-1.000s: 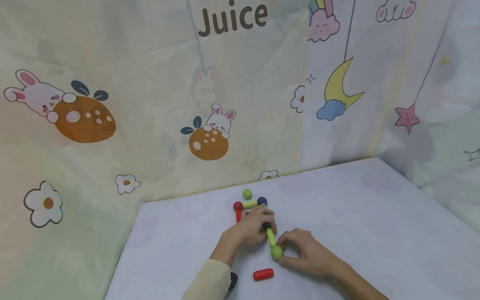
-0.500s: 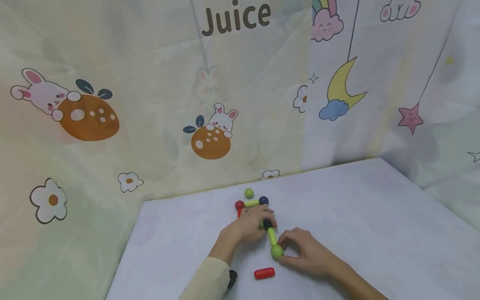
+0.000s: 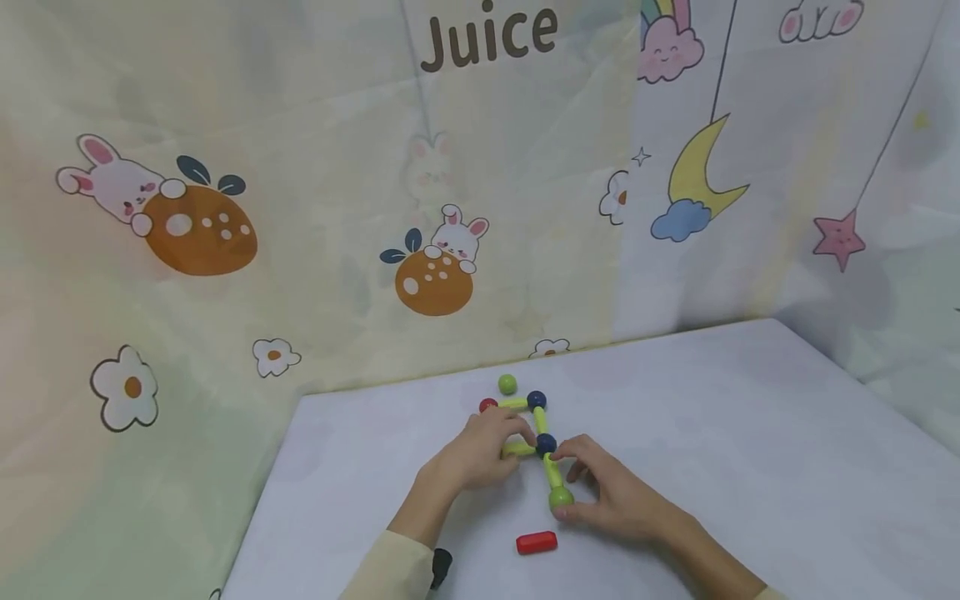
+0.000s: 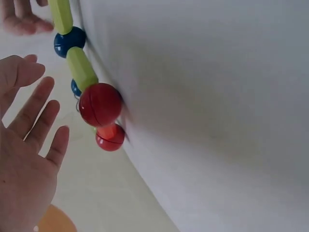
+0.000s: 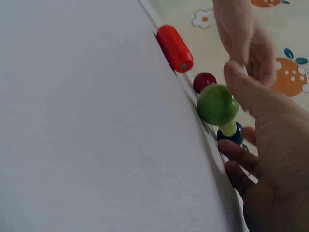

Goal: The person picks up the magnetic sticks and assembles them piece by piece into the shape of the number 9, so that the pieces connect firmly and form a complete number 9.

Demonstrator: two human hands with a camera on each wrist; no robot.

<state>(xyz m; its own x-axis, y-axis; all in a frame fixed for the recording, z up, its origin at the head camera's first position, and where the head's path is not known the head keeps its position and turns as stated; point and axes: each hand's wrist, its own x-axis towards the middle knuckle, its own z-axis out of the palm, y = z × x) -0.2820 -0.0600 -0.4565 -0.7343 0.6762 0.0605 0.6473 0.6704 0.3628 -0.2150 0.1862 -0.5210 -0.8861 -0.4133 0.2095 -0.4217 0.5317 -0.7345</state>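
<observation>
Overhead first: from the head camera, a small frame of sticks and balls lies on the white tabletop (image 3: 750, 433) near its far edge. The left hand (image 3: 480, 454) rests over the frame's left part, fingers bent loosely onto a yellow-green stick (image 3: 517, 449); whether it actually grips that stick cannot be told. The right hand (image 3: 607, 492) sits at the frame's near right corner, its thumb touching the green ball (image 3: 560, 498) and its fingertips up against the dark blue ball (image 3: 546, 443); a yellow-green stick (image 3: 552, 472) joins those two balls. Farther back, another dark blue ball (image 3: 536, 400) and a red ball (image 3: 488, 405) mark the frame's far corners, and a loose green ball (image 3: 507, 383) lies just beyond them. A red stick (image 3: 537, 542) lies alone near the front, apart from both hands. Printed cartoon cloth hangs behind.

Next, the left wrist camera shows the left hand (image 4: 24, 159) open, fingers straight and spread, close to a red ball (image 4: 100, 104) without touching it; a yellow-green stick (image 4: 81, 67) runs from that ball to a blue ball (image 4: 67, 41).

Last, the right wrist camera shows the right hand (image 5: 270, 145) with its thumb on the green ball (image 5: 217, 104) and fingers loosely curled beside it; the red stick (image 5: 174, 48) lies beyond.
</observation>
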